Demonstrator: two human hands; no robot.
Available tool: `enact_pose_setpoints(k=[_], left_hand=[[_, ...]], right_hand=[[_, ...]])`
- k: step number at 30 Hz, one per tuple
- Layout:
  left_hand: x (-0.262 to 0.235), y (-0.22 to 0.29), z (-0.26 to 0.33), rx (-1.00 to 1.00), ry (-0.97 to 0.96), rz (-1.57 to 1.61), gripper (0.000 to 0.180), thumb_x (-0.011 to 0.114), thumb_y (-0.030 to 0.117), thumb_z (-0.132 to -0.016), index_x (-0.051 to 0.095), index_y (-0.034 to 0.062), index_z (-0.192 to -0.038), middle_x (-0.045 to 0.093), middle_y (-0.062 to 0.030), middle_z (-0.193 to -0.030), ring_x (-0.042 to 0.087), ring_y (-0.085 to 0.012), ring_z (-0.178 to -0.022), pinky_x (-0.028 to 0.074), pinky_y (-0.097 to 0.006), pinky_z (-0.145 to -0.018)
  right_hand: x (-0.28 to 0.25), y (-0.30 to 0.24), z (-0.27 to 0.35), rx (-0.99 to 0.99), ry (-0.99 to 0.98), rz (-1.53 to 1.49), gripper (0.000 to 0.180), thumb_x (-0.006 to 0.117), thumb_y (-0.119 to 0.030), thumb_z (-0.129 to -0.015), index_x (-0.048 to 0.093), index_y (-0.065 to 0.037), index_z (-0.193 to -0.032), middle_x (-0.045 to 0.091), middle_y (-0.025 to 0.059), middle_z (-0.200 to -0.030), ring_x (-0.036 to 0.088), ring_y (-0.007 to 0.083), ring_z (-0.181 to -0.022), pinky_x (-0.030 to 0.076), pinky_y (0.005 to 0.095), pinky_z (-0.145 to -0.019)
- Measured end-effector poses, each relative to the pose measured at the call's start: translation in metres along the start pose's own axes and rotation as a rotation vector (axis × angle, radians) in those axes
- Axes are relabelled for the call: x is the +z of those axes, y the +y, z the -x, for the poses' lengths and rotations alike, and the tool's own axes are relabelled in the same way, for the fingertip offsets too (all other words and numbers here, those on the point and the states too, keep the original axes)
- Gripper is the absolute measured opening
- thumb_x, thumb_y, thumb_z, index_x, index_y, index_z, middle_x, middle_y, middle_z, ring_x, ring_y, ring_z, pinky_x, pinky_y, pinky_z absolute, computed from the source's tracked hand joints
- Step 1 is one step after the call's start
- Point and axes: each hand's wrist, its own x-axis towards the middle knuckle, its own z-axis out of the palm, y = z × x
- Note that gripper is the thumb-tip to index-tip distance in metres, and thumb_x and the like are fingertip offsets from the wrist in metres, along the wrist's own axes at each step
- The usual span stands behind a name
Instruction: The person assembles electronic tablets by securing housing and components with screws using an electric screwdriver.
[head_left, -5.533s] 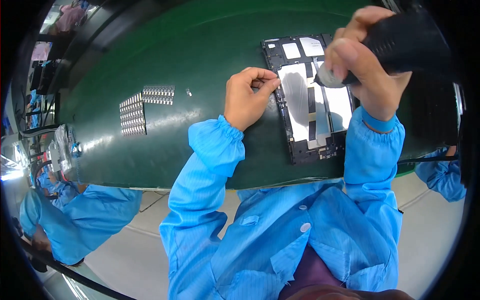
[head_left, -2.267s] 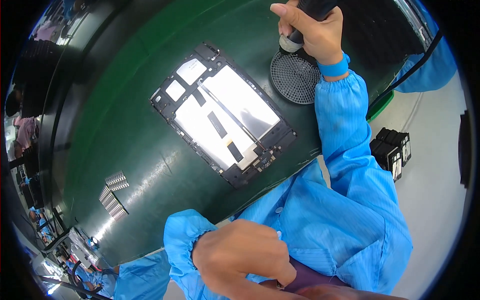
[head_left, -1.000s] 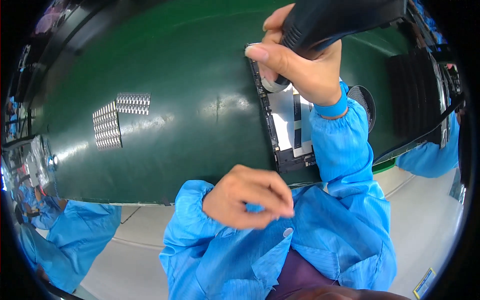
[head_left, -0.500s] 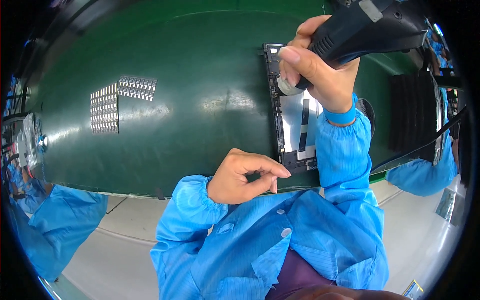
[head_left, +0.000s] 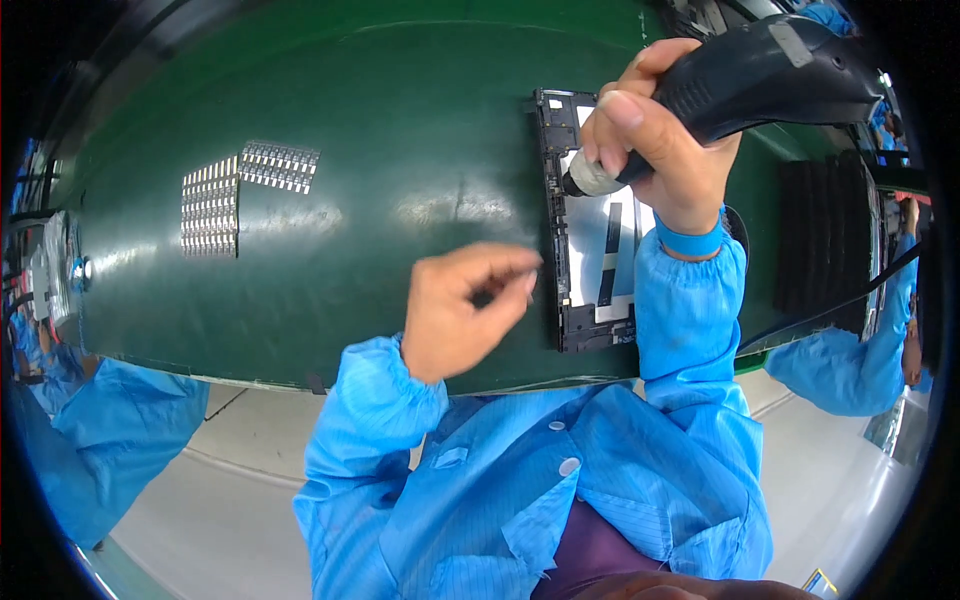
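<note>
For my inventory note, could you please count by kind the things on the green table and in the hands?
Electric screwdriver: 1
Opened tablet chassis: 1
Sheets of small silver parts: 2
Black ribbed tray: 1
Total: 5

Black electric screwdriver (head_left: 770, 75): pistol-shaped body with ribbed grip, clasped in right hand (head_left: 660, 150), raised above the work and tilted, silver-grey tip pointing down-left over the upper part of the frame. Open tablet chassis (head_left: 590, 225): black rectangular frame, lying flat on the green surface, long side running away from the body; pale silver inner plates and a dark strip exposed. Left hand (head_left: 465, 305): fingertips pinched together just left of the frame's edge; any pinched item too small to tell.
</note>
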Motion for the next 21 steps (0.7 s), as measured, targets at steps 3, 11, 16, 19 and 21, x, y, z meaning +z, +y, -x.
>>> enact_pose_setpoints(k=[3, 11, 16, 19, 21], left_hand=[[-0.003, 0.013, -0.026, 0.186, 0.14, -0.431, 0.022, 0.071, 0.007, -0.071, 0.064, -0.0025, -0.09, 0.064, -0.0121, -0.078, 0.062, -0.0165, -0.061, 0.049, -0.026, -0.056], [0.008, 0.007, -0.047, 0.268, 0.096, -0.456, 0.019, 0.073, 0.006, -0.068, 0.066, 0.0002, -0.085, 0.061, -0.0084, -0.07, 0.055, -0.0126, -0.054, 0.044, -0.023, -0.05], [0.01, 0.008, -0.049, 0.317, 0.085, -0.45, 0.015, 0.07, 0.005, -0.071, 0.066, 0.0003, -0.084, 0.061, -0.0086, -0.068, 0.054, -0.0124, -0.053, 0.042, -0.024, -0.049], [0.01, 0.01, -0.048, 0.264, 0.04, -0.468, 0.013, 0.067, 0.008, -0.075, 0.065, -0.0011, -0.083, 0.06, -0.0106, -0.07, 0.058, -0.0193, -0.056, 0.046, -0.03, -0.052], [0.013, 0.01, -0.048, 0.251, 0.061, -0.427, 0.011, 0.066, 0.007, -0.075, 0.065, -0.0014, -0.083, 0.06, -0.0107, -0.07, 0.058, -0.019, -0.055, 0.046, -0.029, -0.052]], right_hand=[[-0.002, -0.004, -0.001, -0.033, -0.058, -0.022, 0.032, 0.057, -0.001, -0.081, 0.045, -0.004, -0.11, 0.05, 0.0061, -0.064, 0.049, 0.0143, -0.047, 0.044, 0.0325, -0.049], [0.003, -0.006, 0.001, -0.036, -0.097, -0.062, 0.03, 0.057, -0.004, -0.082, 0.044, -0.006, -0.109, 0.048, 0.0041, -0.064, 0.047, 0.0134, -0.046, 0.042, 0.0322, -0.048], [0.002, -0.007, 0.003, -0.027, -0.072, -0.055, 0.031, 0.058, -0.005, -0.081, 0.044, -0.006, -0.109, 0.048, 0.0043, -0.064, 0.047, 0.0135, -0.047, 0.042, 0.0321, -0.049], [0.0, -0.006, 0.003, -0.029, -0.074, -0.057, 0.032, 0.059, -0.004, -0.081, 0.043, -0.005, -0.109, 0.049, 0.0046, -0.064, 0.048, 0.0135, -0.047, 0.042, 0.0322, -0.049], [-0.001, -0.006, 0.003, -0.034, -0.077, -0.048, 0.032, 0.059, -0.004, -0.081, 0.043, -0.005, -0.109, 0.049, 0.0048, -0.064, 0.048, 0.0135, -0.047, 0.042, 0.0322, -0.049]])
